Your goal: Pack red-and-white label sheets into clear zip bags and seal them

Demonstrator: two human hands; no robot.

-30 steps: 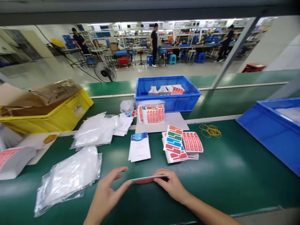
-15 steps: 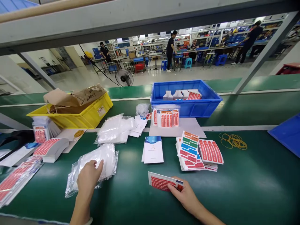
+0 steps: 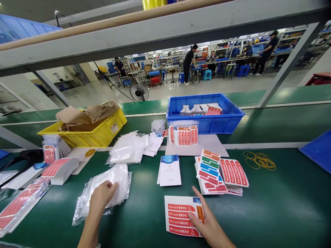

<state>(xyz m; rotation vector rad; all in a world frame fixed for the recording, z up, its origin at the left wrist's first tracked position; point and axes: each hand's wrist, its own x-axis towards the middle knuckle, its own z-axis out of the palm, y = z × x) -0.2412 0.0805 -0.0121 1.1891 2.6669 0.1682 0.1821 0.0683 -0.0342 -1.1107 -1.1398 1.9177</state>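
Note:
My left hand [image 3: 102, 196] is over a pile of clear plastic bags [image 3: 85, 201], with thumb and forefinger closed in a pinch at the top bag. My right hand [image 3: 204, 218] holds a few sticker sheets [image 3: 178, 217] with red "Max Level / Min Level" labels, the thumb on top of them. The printed side faces up toward me. Beyond that hand lie a stack of multicoloured sticker sheets [image 3: 209, 167] and a stack of red label sheets [image 3: 234, 173]. White leaflets with a blue top [image 3: 170, 172] sit between my two hands, farther back.
Behind are a yellow bin [image 3: 103, 137] with brown paper and a blue bin [image 3: 207, 124], with a filled bag [image 3: 183, 135] leaning on its front. Yellow rubber bands [image 3: 260, 161] lie at right. Label stacks [image 3: 60, 168] line the left. Across the room, several people work.
My right hand has turned the sticker sheets so their printed face shows fully. My left thumb and forefinger have come together at the bags. The view has tilted slightly upward.

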